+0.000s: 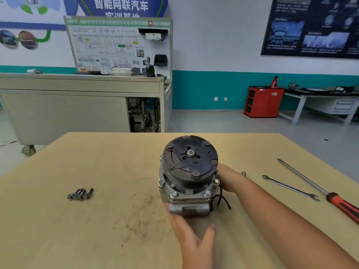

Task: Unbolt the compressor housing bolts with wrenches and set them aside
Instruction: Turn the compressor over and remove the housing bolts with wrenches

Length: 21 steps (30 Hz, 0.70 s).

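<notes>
- On the wooden surface, centre: compressor upright, pulley up.
- Left hand: fingers straight, spread, against its near base.
- Right hand: at its right side, fingers hidden; grip cannot be told.
- Wrench: right, well apart.
- Loose bolts: clustered left.

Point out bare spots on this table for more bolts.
Bare: the pale wooden table left of the grey black-pulleyed compressor, around the pile of dark bolts, and the far strip behind the compressor. Crowded: the right side, with the silver open-end wrench, the red-handled screwdriver and the right hand.
</notes>
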Tool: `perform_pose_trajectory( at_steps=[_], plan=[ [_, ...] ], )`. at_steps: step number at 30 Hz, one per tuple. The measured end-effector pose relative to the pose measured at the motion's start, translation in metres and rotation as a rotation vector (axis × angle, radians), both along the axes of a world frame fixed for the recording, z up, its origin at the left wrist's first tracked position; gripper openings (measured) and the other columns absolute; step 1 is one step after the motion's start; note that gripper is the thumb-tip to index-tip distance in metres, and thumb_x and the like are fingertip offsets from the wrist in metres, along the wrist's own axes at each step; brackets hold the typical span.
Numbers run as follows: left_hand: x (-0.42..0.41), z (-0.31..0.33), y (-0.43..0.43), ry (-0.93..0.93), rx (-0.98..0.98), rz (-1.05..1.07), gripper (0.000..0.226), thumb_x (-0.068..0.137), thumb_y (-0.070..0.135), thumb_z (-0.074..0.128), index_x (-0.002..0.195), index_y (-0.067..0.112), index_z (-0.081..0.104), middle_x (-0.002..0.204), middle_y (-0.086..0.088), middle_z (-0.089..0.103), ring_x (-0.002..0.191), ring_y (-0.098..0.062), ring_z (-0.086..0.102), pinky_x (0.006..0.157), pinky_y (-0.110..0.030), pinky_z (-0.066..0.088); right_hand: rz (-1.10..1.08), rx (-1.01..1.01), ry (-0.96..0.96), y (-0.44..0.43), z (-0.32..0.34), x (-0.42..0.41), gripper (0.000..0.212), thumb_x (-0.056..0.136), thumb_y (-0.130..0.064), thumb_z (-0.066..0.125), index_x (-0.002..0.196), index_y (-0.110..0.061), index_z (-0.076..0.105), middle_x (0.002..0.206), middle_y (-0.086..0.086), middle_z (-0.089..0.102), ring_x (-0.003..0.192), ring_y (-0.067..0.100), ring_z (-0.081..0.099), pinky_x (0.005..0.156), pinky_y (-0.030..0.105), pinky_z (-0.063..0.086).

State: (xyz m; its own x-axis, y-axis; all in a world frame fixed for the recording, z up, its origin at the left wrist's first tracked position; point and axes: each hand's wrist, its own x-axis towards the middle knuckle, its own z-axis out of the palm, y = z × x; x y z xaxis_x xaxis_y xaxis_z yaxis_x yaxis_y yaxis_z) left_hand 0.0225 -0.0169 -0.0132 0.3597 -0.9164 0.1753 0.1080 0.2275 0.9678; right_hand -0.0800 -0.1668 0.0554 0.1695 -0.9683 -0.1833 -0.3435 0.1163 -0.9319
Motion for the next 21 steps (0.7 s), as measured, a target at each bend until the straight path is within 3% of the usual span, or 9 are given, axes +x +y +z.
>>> perform_pose_trajectory(
  at_steps=[3, 8, 11, 13, 15, 16, 18, 21],
  plan=[
    [-0.001, -0.002, 0.002, 0.010, -0.020, 0.020, 0.102, 0.073, -0.022, 0.064, 0.140, 0.034, 0.012, 0.157, 0.013, 0.002, 0.146, -0.011, 0.014, 0.120, -0.042, 0.013, 0.016, 0.057, -0.102, 0.000, 0.003, -0.002, 0.028, 0.098, -0.020, 0.042, 0.080, -0.018, 0.064, 0.064, -0.009, 0.070, 0.060, 0.006, 0.062, 0.047, 0.015, 0.046],
    [0.002, -0.003, -0.003, 0.125, -0.023, 0.104, 0.087, 0.081, -0.010, 0.065, 0.148, 0.023, 0.020, 0.153, 0.007, 0.018, 0.137, -0.003, 0.029, 0.117, -0.043, 0.024, -0.032, 0.033, -0.192, 0.001, 0.000, 0.006, 0.032, 0.097, -0.016, 0.040, 0.074, -0.015, 0.062, 0.053, -0.007, 0.068, 0.043, 0.005, 0.062, 0.039, 0.013, 0.043],
    [0.011, -0.003, -0.006, 0.148, -0.026, 0.137, 0.068, 0.084, -0.007, 0.062, 0.133, 0.029, 0.032, 0.148, -0.002, 0.028, 0.128, -0.002, 0.040, 0.113, -0.043, 0.032, -0.082, -0.014, -0.164, 0.010, 0.003, 0.012, 0.034, 0.096, -0.013, 0.039, 0.070, -0.015, 0.062, 0.060, 0.000, 0.068, 0.054, 0.013, 0.062, 0.050, 0.019, 0.045],
    [0.024, -0.003, -0.009, 0.102, -0.055, 0.133, 0.063, 0.083, -0.004, 0.065, 0.121, 0.037, 0.037, 0.144, -0.003, 0.034, 0.118, 0.009, 0.043, 0.112, -0.041, 0.034, -0.091, -0.120, 0.008, 0.009, -0.001, 0.004, 0.031, 0.096, -0.018, 0.039, 0.078, -0.019, 0.064, 0.087, 0.003, 0.068, 0.078, 0.017, 0.059, 0.071, 0.029, 0.047],
    [0.042, -0.001, -0.014, -0.001, -0.117, 0.117, 0.071, 0.078, 0.004, 0.076, 0.119, 0.045, 0.034, 0.142, 0.003, 0.032, 0.118, 0.016, 0.038, 0.110, -0.032, 0.034, -0.169, -0.223, 0.309, 0.003, -0.012, -0.018, 0.027, 0.094, -0.036, 0.046, 0.104, -0.018, 0.064, 0.119, 0.006, 0.060, 0.105, 0.022, 0.054, 0.091, 0.036, 0.043],
    [0.053, 0.002, -0.018, -0.083, -0.155, 0.094, 0.080, 0.073, 0.014, 0.082, 0.122, 0.049, 0.030, 0.142, 0.008, 0.030, 0.121, 0.018, 0.034, 0.108, -0.025, 0.033, -0.265, -0.247, 0.509, 0.001, -0.018, -0.034, 0.040, 0.091, -0.044, 0.051, 0.118, -0.017, 0.059, 0.129, 0.008, 0.052, 0.116, 0.025, 0.049, 0.098, 0.038, 0.040],
    [0.076, 0.011, -0.028, -0.277, -0.223, 0.024, 0.097, 0.059, 0.036, 0.084, 0.131, 0.052, 0.020, 0.145, 0.022, 0.024, 0.132, 0.014, 0.026, 0.107, -0.018, 0.027, -0.430, -0.197, 0.846, 0.003, -0.029, -0.070, 0.059, 0.084, -0.055, 0.056, 0.127, -0.015, 0.050, 0.133, 0.013, 0.044, 0.123, 0.031, 0.042, 0.097, 0.039, 0.039],
    [0.103, 0.027, -0.046, -0.485, -0.310, -0.107, 0.099, 0.055, 0.051, 0.078, 0.137, 0.044, 0.025, 0.151, 0.026, 0.017, 0.140, 0.005, 0.019, 0.113, -0.029, 0.025, -0.398, -0.007, 1.045, 0.009, -0.044, -0.107, 0.056, 0.082, -0.060, 0.053, 0.112, -0.012, 0.052, 0.117, 0.008, 0.054, 0.107, 0.026, 0.054, 0.080, 0.033, 0.044]
  ],
)
